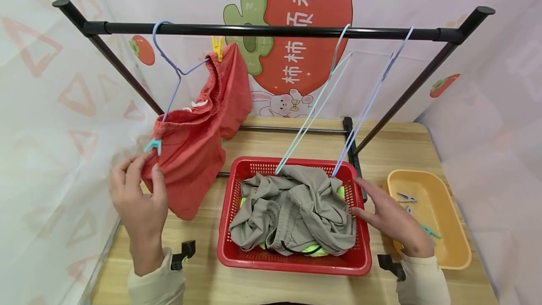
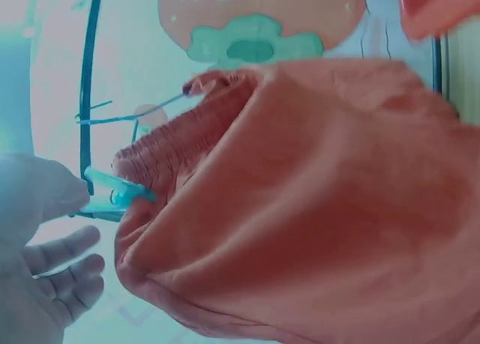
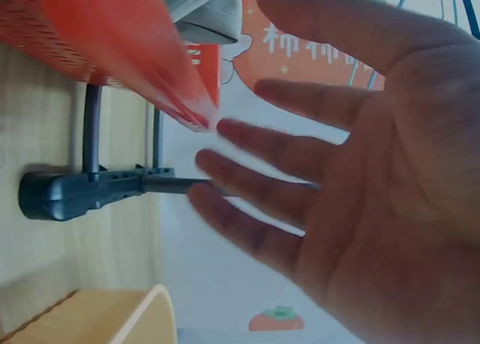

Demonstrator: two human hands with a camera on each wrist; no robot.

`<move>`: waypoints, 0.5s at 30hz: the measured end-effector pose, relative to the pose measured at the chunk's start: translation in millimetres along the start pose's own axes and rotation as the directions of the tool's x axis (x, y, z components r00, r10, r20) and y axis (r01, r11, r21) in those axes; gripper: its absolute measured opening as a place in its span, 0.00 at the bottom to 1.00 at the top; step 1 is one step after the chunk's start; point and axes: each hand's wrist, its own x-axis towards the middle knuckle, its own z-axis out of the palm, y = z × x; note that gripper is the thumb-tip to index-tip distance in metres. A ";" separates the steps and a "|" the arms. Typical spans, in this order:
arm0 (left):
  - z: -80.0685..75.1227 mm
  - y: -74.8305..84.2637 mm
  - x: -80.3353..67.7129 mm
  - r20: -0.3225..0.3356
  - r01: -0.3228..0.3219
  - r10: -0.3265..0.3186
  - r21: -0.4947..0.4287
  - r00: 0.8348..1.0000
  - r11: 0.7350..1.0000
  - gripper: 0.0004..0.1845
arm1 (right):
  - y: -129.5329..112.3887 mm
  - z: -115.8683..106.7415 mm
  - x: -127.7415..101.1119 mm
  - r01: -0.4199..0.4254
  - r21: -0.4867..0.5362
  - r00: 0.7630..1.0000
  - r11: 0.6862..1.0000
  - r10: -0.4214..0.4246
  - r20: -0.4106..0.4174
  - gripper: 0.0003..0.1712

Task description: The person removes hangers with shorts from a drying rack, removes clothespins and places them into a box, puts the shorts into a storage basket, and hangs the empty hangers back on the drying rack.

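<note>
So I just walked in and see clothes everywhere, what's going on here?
A person is hanging laundry on a black rack set on a wooden table. Red shorts hang from a hanger, fixed with a yellow clip and a teal clip. The left hand is at the teal clip and the shorts' edge. The right hand is open between the red basket of grey clothing and the yellow tray of clips.

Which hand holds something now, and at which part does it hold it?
The left hand pinches the teal clip on the red shorts, at the waistband corner. The right hand is open and holds nothing.
</note>
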 end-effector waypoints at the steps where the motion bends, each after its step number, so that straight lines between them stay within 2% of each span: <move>1: -0.3 -4.5 1.7 0.009 0.013 -0.013 0.017 1.000 1.000 0.14 | 1.0 0.4 -0.1 -0.010 0.009 1.000 1.000 0.010 0.016 0.43; 7: -2.4 -11.9 12.4 0.007 0.096 -0.096 0.039 0.995 0.995 0.15 | 9.0 8.6 -7.4 -0.042 0.103 0.997 0.994 0.034 0.074 0.49; 12: -2.5 -21.9 14.5 0.118 0.146 -0.152 0.064 0.981 0.987 0.20 | 18.5 18.7 -16.3 -0.080 0.214 0.993 0.973 0.059 0.104 0.47; 15: -0.4 -26.0 12.0 0.161 0.178 -0.186 0.061 0.969 0.982 0.20 | 24.7 23.0 -18.6 -0.134 0.288 0.987 0.948 0.102 0.124 0.46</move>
